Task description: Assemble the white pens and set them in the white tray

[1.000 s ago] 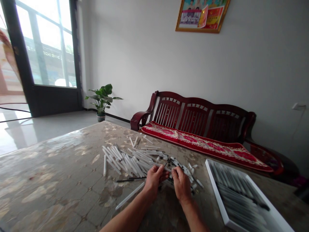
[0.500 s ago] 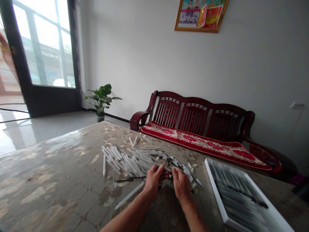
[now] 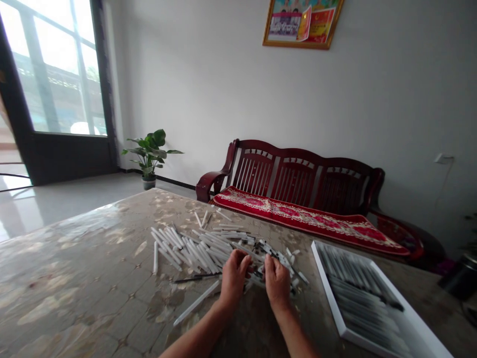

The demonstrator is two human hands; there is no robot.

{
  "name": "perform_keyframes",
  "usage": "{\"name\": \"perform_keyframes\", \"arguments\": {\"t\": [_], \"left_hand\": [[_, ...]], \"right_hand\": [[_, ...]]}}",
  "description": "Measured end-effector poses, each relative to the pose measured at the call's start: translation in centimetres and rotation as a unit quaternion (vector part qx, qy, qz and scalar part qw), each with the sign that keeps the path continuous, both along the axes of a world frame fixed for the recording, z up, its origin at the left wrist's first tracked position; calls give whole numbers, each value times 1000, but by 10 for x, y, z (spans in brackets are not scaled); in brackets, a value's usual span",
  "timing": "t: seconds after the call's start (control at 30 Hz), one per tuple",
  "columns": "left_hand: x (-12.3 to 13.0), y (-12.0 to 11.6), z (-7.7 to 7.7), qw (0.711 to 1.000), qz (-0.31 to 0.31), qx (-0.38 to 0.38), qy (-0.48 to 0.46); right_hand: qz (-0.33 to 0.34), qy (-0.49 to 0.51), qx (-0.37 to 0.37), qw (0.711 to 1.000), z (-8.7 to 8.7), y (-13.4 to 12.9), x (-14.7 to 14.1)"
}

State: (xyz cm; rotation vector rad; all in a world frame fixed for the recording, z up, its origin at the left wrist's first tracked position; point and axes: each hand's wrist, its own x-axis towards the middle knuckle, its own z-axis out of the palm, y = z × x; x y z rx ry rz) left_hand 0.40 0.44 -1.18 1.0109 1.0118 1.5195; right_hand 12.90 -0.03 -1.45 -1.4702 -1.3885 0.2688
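My left hand (image 3: 234, 279) is closed, thumb pressed against the fingers, over the near side of the pile. Whatever it grips is too small and blurred to make out. My right hand (image 3: 277, 282) is a short gap to the right, its fingers curled in a pinch; what lies in it is hidden. Left of the hands is a heap of white pen barrels (image 3: 194, 251). Behind and between the hands lie small black-and-white pen parts (image 3: 266, 247), partly covered by the fingers. A single white barrel (image 3: 196, 303) and thin dark rods (image 3: 194, 278) rest beside my left hand.
A white tray (image 3: 337, 311) with rows of dark-and-clear pens stands at the right on the patterned table (image 3: 93, 278). Beyond the table are a wooden bench (image 3: 298, 176) with a red cover and a potted plant (image 3: 149, 154). A dark object (image 3: 460, 276) is at the right edge.
The view has turned slightly right. My hands were nearly joined at a slim pen-like piece; now they are a little farther apart, and that piece no longer shows clearly between them.
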Motion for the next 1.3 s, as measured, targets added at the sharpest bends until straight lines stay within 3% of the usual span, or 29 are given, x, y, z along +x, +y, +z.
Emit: {"name": "perform_keyframes", "arguments": {"t": [0.13, 0.23, 0.33, 0.4, 0.5, 0.63, 0.73, 1.0, 1.1, 1.17, 1.23, 1.3], "left_hand": [[-5, -4, 1, 977, 113, 93, 157], [-8, -6, 4, 956, 110, 119, 244], [-11, -4, 4, 953, 108, 128, 252], [-14, -2, 4, 957, 127, 135, 224], [-15, 2, 3, 964, 164, 136, 159], [-10, 4, 2, 988, 134, 71, 20], [-5, 7, 2, 992, 93, 26, -78], [-4, 14, -3, 970, 42, -74, -226], [-5, 13, -3, 962, 33, -103, -250], [-5, 12, -2, 959, 25, -113, -259], [-4, 11, 0, 955, 20, -120, -269], [-4, 11, 1, 951, 19, -129, -280]], "right_hand": [[-15, -70, 41, 997, -1, -6, -2], [32, -84, 57, 994, 0, -9, -7], [97, -48, 15, 994, 8, -6, -3], [84, -33, -26, 996, 16, 0, 11], [-50, -119, -86, 988, 25, 9, 49], [-155, -308, -142, 928, 19, 9, 101], [-170, -367, -196, 893, 6, 5, 121], [-155, -387, -226, 880, -4, 5, 117], [-169, -359, -226, 890, -4, 8, 120], [-162, -291, -193, 923, -2, 12, 119], [-117, -151, -137, 972, 2, 18, 112], [-37, 38, -81, 995, 9, 22, 96]]}}
